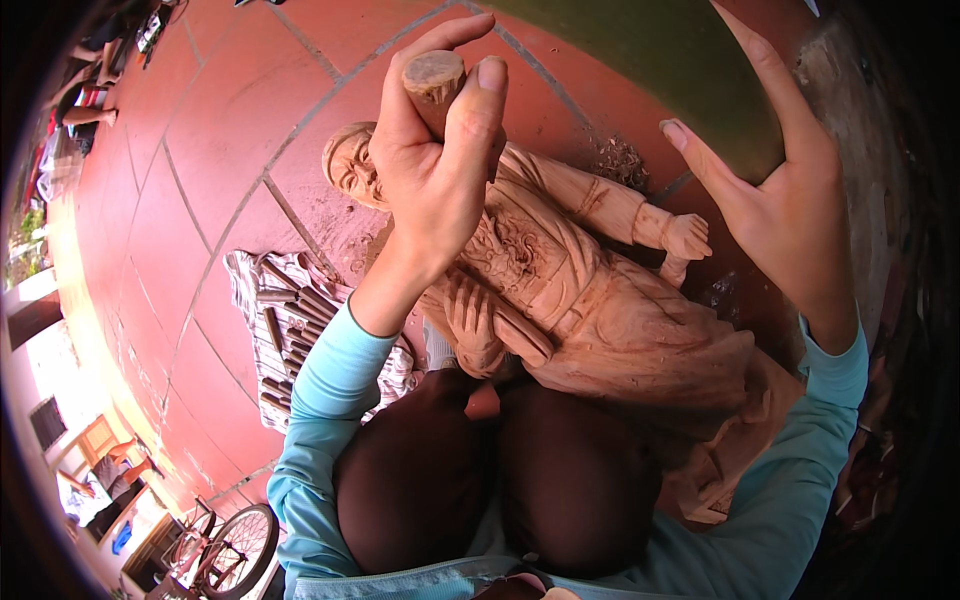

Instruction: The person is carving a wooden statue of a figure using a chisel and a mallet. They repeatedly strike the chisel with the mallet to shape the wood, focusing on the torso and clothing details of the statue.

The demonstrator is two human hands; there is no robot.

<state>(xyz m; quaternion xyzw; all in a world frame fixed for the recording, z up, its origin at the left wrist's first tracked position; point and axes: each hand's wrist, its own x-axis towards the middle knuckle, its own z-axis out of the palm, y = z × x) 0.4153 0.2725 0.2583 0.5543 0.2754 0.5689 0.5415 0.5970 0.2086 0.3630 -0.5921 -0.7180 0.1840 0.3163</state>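
Observation:
My left hand [435, 190] is raised and closed round a short, round wooden stick [433, 72], whose pale worn end points up between thumb and index finger. Its lower part is hidden by my hand. Below lies a carved wooden statue [570, 270] of a robed, bearded figure, on its back across the floor beside my knees, head toward the upper left. My right hand [790, 190], also raised, grips the edge of a large dark green curved piece [650, 70] between thumb and fingers. That piece is very close and cut off at the top; its kind is unclear.
Several chisels [290, 325] lie in rows on a striped cloth [245, 270] to the left. Wood shavings [622, 162] are heaped beyond the statue on the red tiled floor [230, 150]. A bicycle [235, 550] stands at lower left; other people [85, 115] are at far left.

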